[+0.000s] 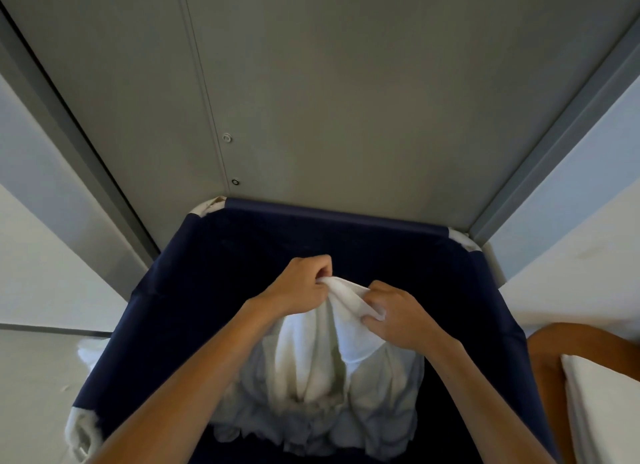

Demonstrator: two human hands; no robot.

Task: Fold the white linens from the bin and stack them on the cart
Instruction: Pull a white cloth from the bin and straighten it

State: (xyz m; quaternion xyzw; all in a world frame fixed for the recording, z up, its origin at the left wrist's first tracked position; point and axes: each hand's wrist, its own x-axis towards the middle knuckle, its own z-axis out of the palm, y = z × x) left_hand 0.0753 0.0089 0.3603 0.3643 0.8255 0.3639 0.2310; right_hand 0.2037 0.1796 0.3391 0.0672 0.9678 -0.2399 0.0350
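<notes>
Nearest the camera, a heap of white linens (311, 415) lies crumpled in the navy bin (194, 290). At the right edge beside it, a folded white stack (602, 408) rests on a brown surface (550, 359), likely the cart. Just above the heap, one white linen (349, 328) is held up by its top edge, its lower part trailing into the pile. That tail could drag other pieces up or snag, since it is bunched among them, and a shallow pinch could let the cloth slip. The left hand (301, 287) has its fingers curled tight, pinching the edge. Close beside it, the right hand (401, 318) grips the same edge between thumb and curled fingers. Beyond, the bin's far rim meets a grey panel (311, 99)
</notes>
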